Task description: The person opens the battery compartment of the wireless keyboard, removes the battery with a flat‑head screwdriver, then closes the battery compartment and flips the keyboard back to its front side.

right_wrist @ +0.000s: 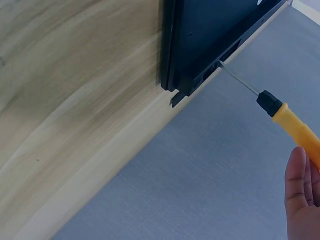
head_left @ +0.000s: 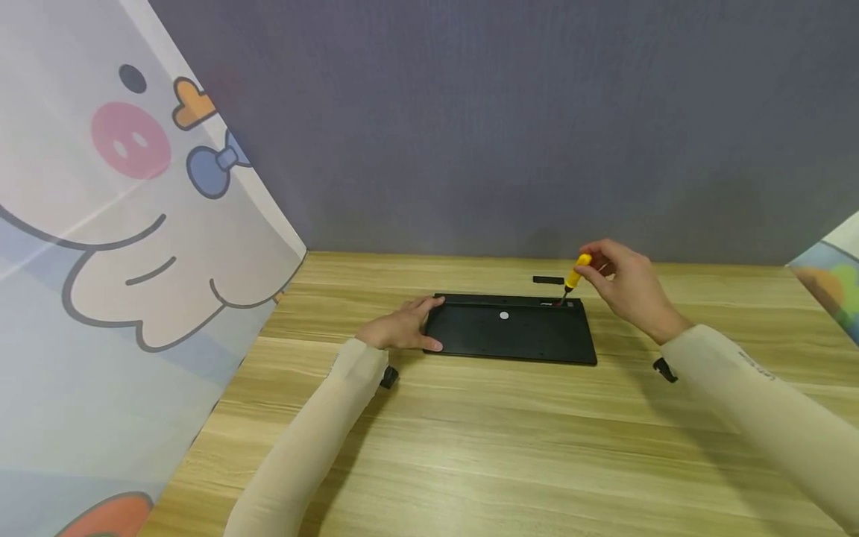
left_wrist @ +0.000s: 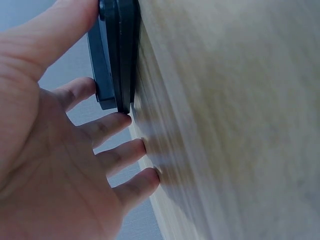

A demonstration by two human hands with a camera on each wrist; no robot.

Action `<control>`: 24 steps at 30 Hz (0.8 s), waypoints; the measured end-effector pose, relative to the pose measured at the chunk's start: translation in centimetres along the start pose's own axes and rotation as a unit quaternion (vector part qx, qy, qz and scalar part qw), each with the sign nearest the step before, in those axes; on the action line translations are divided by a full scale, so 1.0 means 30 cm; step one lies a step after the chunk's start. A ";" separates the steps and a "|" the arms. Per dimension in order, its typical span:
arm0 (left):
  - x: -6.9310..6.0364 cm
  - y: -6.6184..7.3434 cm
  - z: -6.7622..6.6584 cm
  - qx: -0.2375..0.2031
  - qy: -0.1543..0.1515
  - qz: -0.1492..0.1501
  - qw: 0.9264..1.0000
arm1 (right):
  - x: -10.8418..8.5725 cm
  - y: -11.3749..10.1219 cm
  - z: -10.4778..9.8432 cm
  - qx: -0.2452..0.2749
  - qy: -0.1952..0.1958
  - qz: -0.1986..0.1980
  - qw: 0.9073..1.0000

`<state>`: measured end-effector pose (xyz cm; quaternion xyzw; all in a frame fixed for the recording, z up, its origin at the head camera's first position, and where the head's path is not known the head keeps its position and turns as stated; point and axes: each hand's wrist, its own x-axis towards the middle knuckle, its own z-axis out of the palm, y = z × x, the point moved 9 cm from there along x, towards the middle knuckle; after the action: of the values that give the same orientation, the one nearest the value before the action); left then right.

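Observation:
A black keyboard point(head_left: 503, 335) lies with its underside up on the wooden table, a small white round sticker on its back. Spread over its left end is my left hand point(head_left: 401, 327), with the thumb and a finger resting near the corners; the other fingertips touch the table in the left wrist view. My right hand point(head_left: 631, 287) pinches the yellow handle of a screwdriver point(right_wrist: 300, 132). Its metal tip reaches into the open battery compartment point(head_left: 553, 303) along the keyboard's raised far edge. Whether the tip touches anything inside cannot be made out.
A small black strip, looking like the battery cover point(head_left: 548, 280), lies just behind the keyboard. A grey partition point(head_left: 503, 149) rises at the table's back edge. The left panel point(head_left: 161, 246) bears cartoon pictures. Wood-grain table point(head_left: 496, 440) extends in front.

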<state>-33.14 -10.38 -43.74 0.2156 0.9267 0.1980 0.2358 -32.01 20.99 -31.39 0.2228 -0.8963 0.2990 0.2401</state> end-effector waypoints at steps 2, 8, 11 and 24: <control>-0.001 0.001 0.000 0.001 0.000 -0.001 1.000 | 0.001 0.003 -0.003 0.001 0.000 0.005 1.000; -0.004 0.004 -0.001 0.009 0.002 -0.005 1.000 | 0.013 0.019 -0.008 0.002 -0.019 0.036 0.999; -0.004 0.002 -0.003 0.004 0.003 -0.006 1.000 | 0.023 0.031 -0.007 0.009 -0.033 0.054 0.998; 0.007 -0.016 -0.010 0.003 0.002 -0.011 1.000 | 0.040 0.114 -0.011 0.038 -0.064 0.121 0.990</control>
<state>-33.61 -10.75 -43.79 0.2055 0.9301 0.1933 0.2352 -34.71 23.36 -31.96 0.1401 -0.9180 0.3452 0.1358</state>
